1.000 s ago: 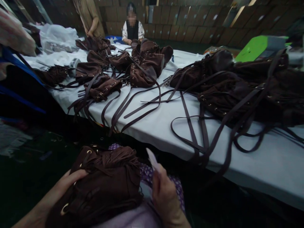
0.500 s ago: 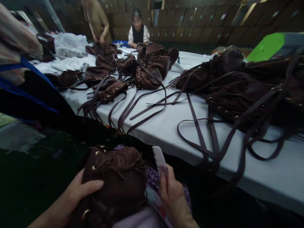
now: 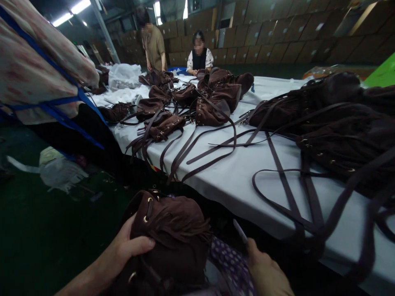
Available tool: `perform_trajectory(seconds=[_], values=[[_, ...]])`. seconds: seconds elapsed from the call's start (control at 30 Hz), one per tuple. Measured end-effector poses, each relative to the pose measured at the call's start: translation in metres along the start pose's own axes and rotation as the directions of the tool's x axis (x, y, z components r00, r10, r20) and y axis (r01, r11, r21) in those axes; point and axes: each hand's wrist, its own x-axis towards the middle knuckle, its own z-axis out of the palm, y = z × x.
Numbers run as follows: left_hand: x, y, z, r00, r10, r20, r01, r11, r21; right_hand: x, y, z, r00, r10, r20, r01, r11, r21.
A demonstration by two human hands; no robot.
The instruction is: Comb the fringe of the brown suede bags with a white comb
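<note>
A dark brown drawstring bag with gold eyelets and a fringe lies low in front of me. My left hand grips its eyelet edge, the thumb on the outside and the fingers hidden inside the opening. Off to the bag's right, my right hand is closed around a pale comb, seen nearly edge-on and apart from the fringe. Purple patterned cloth shows between the bag and my right hand.
A white-covered table runs across the view, with several brown bags and long straps on it. Larger bags lie to the right. A person in a blue-tied apron stands at left; two people are at the far side. Stacked cartons line the back.
My right hand has moved right, away from the bag, and the comb has turned from broadside to nearly edge-on. My left hand keeps its hold. The whole view has shifted and tilted.
</note>
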Motion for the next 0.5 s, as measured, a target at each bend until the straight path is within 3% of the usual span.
perform_trajectory(seconds=[0.03, 0.07, 0.1, 0.17, 0.2, 0.23, 0.3, 0.37, 0.43, 0.5], values=[[0.0, 0.001, 0.001, 1.0, 0.016, 0.003, -0.016, 0.999, 0.036, -0.006, 0.005, -0.002, 0.998, -0.033, -0.059, 0.037, 0.997, 0.07], [0.0, 0.002, 0.003, 0.999, 0.03, 0.029, -0.032, 0.997, 0.077, -0.016, 0.005, -0.005, 0.978, -0.128, -0.166, 0.152, 0.978, 0.144], [0.001, 0.002, 0.007, 0.997, 0.041, 0.067, -0.049, 0.992, 0.116, -0.028, -0.002, -0.007, 0.922, -0.254, -0.293, 0.318, 0.928, 0.193], [0.003, 0.002, 0.014, 0.989, 0.062, 0.134, -0.085, 0.981, 0.176, -0.051, -0.029, -0.007, 0.713, -0.485, -0.506, 0.635, 0.752, 0.174], [0.004, 0.001, 0.017, 0.986, 0.069, 0.152, -0.098, 0.977, 0.191, -0.06, -0.044, -0.005, 0.631, -0.555, -0.542, 0.719, 0.681, 0.14], [0.005, -0.001, 0.019, 0.984, 0.08, 0.159, -0.109, 0.976, 0.189, -0.064, -0.057, -0.002, 0.593, -0.596, -0.541, 0.753, 0.649, 0.111], [0.006, -0.004, 0.019, 0.984, 0.099, 0.15, -0.12, 0.983, 0.138, -0.06, -0.07, 0.007, 0.623, -0.612, -0.487, 0.724, 0.687, 0.063], [0.007, -0.005, 0.015, 0.986, 0.099, 0.136, -0.107, 0.993, 0.055, -0.045, -0.058, 0.021, 0.695, -0.589, -0.412, 0.655, 0.755, 0.024], [0.006, -0.001, 0.01, 0.992, 0.082, 0.1, -0.081, 0.997, -0.011, -0.028, -0.023, 0.037, 0.806, -0.485, -0.339, 0.519, 0.855, 0.011], [0.004, 0.008, 0.005, 0.998, 0.046, 0.033, -0.045, 0.998, -0.052, -0.017, 0.024, 0.053, 0.923, -0.286, -0.258, 0.308, 0.95, 0.05]])
